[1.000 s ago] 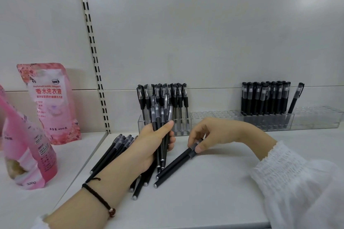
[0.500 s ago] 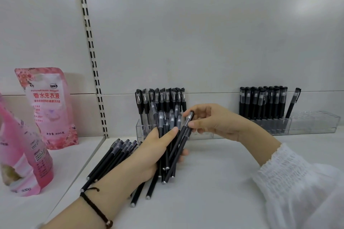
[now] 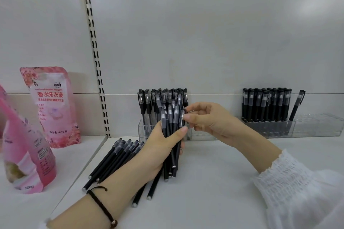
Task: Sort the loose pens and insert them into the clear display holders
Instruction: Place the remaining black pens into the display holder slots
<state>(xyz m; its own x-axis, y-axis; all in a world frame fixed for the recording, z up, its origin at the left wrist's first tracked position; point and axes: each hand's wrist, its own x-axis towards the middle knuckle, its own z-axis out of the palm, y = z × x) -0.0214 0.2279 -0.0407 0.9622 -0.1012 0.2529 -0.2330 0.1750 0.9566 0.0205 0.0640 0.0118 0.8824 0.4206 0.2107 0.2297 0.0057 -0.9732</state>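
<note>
My left hand (image 3: 162,147) grips an upright bundle of black pens (image 3: 172,128), caps up, their ends resting near the white shelf. My right hand (image 3: 206,119) pinches the cap of the rightmost pen in that bundle. Several loose black pens (image 3: 115,158) lie on the shelf to the left, partly under my left wrist. Behind the bundle stands a clear display holder (image 3: 144,130) with several capped pens upright in it. A second clear display holder (image 3: 316,126) at the right carries a dense row of black pens (image 3: 266,106) and one leaning pen (image 3: 296,108).
Two pink detergent pouches stand on the left shelf section, one at the back (image 3: 51,106) and one near the front (image 3: 24,147). A slotted upright rail (image 3: 95,57) divides the back panel. My white frilled sleeve (image 3: 297,182) covers the lower right.
My right hand picked pens off the shelf and carried them up into the bundle in my left hand; it now holds a cap at the bundle's right side. The bundle stands more upright.
</note>
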